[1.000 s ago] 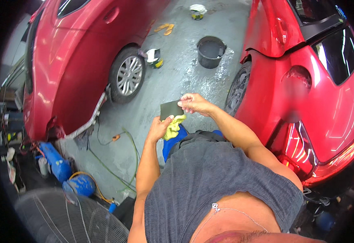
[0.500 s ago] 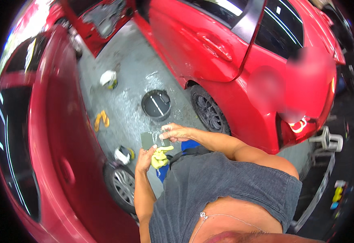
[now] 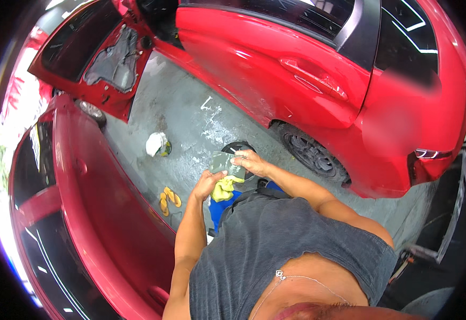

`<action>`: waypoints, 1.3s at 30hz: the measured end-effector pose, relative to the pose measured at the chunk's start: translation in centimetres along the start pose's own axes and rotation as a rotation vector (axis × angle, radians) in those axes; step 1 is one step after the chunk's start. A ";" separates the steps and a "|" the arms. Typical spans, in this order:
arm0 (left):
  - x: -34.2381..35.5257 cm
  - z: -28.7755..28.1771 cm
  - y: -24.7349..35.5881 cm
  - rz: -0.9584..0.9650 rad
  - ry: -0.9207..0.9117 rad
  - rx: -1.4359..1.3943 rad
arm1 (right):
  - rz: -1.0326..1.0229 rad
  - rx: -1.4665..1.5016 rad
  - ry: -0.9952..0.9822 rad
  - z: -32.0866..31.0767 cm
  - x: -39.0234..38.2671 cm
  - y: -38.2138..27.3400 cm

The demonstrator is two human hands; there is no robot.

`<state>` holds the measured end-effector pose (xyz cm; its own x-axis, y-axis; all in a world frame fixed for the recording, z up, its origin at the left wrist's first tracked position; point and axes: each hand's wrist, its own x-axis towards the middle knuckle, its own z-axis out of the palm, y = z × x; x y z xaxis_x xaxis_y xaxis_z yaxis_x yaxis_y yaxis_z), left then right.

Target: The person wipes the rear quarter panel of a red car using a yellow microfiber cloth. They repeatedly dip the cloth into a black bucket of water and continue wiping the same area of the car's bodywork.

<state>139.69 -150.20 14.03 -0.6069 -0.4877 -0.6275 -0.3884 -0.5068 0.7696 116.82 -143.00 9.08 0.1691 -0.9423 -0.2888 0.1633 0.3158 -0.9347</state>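
The left hand [image 3: 207,184] is closed around a crumpled yellow cloth [image 3: 223,188], which is held at chest height in front of the grey sleeveless shirt [image 3: 275,245]. The right hand [image 3: 249,161] is closed on the upper edge of a grey-green sanding sheet [image 3: 224,162], pinched between thumb and fingers; the sheet is held flat just above the cloth and touching it. Both items are held over the wet concrete floor [image 3: 190,122], between two red cars.

Directly behind the sheet, a dark bucket [image 3: 238,146] is partly hidden by the hands. A blue object [image 3: 219,208] is seen below the cloth, close to the body; its kind cannot be told. A pair of yellow sandals [image 3: 169,200] is noted on the floor near the left forearm. A white rag [image 3: 156,143] is lying further out, beside a small container.

The right-hand car [image 3: 307,69] is standing with its rear wheel [image 3: 310,152] just beyond the right forearm and its front door [image 3: 91,58] open. The second car [image 3: 83,213] is alongside on the left.
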 end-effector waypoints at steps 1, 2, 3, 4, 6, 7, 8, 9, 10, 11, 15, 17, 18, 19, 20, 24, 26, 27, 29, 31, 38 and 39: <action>1.1 -1.0 1.4 -0.006 -0.047 0.024 | 0.017 -0.003 0.055 0.2 0.6 -0.9; 2.5 -1.6 2.5 -0.015 -0.097 0.047 | -0.002 0.095 0.095 0.0 1.4 -0.9; 4.1 -2.2 3.7 -0.025 -0.150 0.071 | -0.024 0.194 0.139 -0.4 2.2 -0.4; 5.7 -2.4 5.1 -0.024 -0.204 0.156 | -0.048 0.293 0.188 -0.9 2.9 0.4; 9.6 -3.9 6.4 -0.057 -0.299 0.231 | -0.011 0.139 0.299 -2.4 4.3 2.4; 11.4 -4.2 7.4 -0.081 -0.366 0.248 | -0.023 0.057 0.390 -3.0 4.6 3.3; 12.9 -4.7 8.3 -0.132 -0.388 0.300 | 0.057 0.097 0.468 -2.8 4.9 3.2; 14.4 -5.4 9.3 -0.182 -0.420 0.361 | 0.136 0.144 0.555 -2.2 5.2 2.9; 15.7 -5.8 10.3 -0.167 -0.478 0.419 | 0.057 0.308 0.641 -1.6 5.9 4.6; 18.7 -7.8 8.8 -0.202 -0.575 0.385 | 0.001 0.552 0.749 -0.3 7.6 4.4; 24.9 -12.0 7.5 -0.252 -0.645 0.410 | -0.274 1.286 1.078 6.1 6.0 4.0; 26.8 -13.7 8.0 -0.445 -0.686 0.140 | -0.410 1.430 1.107 8.9 4.5 3.9; 27.3 -14.6 8.4 -0.498 -0.686 0.093 | -0.484 1.455 1.153 10.3 4.1 4.7; 27.8 -15.4 8.7 -0.541 -0.679 0.042 | -0.561 1.465 1.191 11.2 3.7 5.7; 28.4 -16.5 8.8 -0.587 -0.634 0.058 | -0.620 1.441 1.293 12.0 3.9 5.2; 28.3 -15.3 9.5 -0.585 -0.650 0.272 | -0.728 1.425 1.638 15.0 3.0 8.4; 28.9 -13.6 8.7 -0.508 -0.636 0.490 | -0.676 1.430 1.795 15.4 3.5 10.8; 29.9 -14.0 6.2 -0.366 -0.722 0.561 | -0.654 1.425 1.869 15.1 3.5 12.2; 30.7 -12.9 3.1 -0.204 -0.748 0.683 | -0.266 1.353 1.950 14.4 5.6 16.4; 34.7 -12.4 -1.4 -0.108 -0.824 1.045 | 0.022 1.292 1.943 13.2 8.5 21.8; 41.8 -7.2 -16.4 0.151 -0.967 1.971 | 0.101 1.355 2.048 4.8 22.4 37.9; 45.5 -10.3 -20.3 0.206 -1.013 1.931 | 0.096 1.347 2.127 3.3 25.1 39.7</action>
<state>127.12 -169.45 -31.39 -0.5247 0.3326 -0.7836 0.0822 0.9360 0.3423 130.78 -153.81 -34.57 -0.3551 0.4921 -0.7948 0.5724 -0.5578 -0.6011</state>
